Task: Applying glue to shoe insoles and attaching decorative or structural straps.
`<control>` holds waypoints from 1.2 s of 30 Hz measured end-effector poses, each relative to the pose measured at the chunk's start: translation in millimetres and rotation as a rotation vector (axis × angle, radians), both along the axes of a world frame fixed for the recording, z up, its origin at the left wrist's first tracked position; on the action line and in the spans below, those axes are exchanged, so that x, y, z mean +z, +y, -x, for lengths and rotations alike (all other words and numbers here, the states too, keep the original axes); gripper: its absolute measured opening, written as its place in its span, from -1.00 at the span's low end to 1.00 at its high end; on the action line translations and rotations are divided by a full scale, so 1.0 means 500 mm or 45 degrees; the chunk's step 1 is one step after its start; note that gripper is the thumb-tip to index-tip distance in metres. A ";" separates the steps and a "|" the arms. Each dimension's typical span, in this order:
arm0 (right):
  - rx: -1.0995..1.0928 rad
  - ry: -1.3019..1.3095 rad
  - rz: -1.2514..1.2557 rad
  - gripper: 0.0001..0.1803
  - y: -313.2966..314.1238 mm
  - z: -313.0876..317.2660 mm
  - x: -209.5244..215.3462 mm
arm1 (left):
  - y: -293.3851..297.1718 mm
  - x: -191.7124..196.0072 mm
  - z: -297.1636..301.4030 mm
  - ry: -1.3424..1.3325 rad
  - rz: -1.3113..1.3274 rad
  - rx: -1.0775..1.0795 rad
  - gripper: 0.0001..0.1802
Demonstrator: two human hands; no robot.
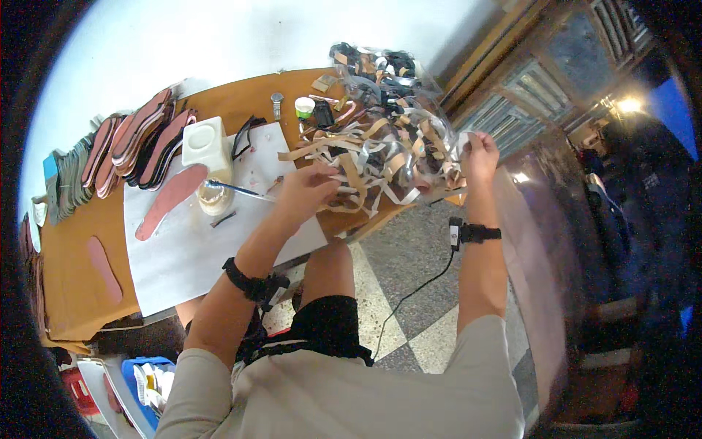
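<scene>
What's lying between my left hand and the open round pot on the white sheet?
In the head view, a brush spans most of that stretch, running from the pot toward your left hand, above the white sheet.

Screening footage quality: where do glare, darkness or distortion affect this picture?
In the head view, a bright light flares upper right above deep shadow; the white wall looks washed out; the brown table looks bowed; left hand and right hand look clear.

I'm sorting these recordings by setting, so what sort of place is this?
Probably a small shoemaking workshop: sole-shaped pieces stacked on the table, a brush resting on an open pot, and a heap of strap-like strips.
</scene>
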State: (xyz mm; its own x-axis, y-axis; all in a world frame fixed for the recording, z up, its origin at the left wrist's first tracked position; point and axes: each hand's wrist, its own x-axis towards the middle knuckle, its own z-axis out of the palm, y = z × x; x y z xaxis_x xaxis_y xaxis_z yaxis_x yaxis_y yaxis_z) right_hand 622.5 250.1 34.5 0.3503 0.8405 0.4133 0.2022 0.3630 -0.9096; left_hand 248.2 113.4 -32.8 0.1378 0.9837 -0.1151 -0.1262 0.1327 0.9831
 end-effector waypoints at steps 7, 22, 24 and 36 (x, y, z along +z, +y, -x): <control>-0.088 -0.245 -0.114 -0.93 -0.076 0.057 0.089 | -0.021 0.039 -0.009 0.034 -0.103 -0.034 -0.66; 0.019 -0.954 -0.179 -0.84 -0.423 0.405 -0.169 | -0.027 -0.027 -0.115 -0.422 0.306 -0.355 -0.67; 0.121 -0.983 -0.095 -0.82 -0.438 0.395 -0.174 | -0.030 -0.035 -0.112 -0.359 0.284 -0.349 -0.70; 0.187 0.583 0.667 -0.62 -0.301 0.245 -0.137 | -0.085 0.004 -0.056 -0.172 0.328 -0.186 -0.84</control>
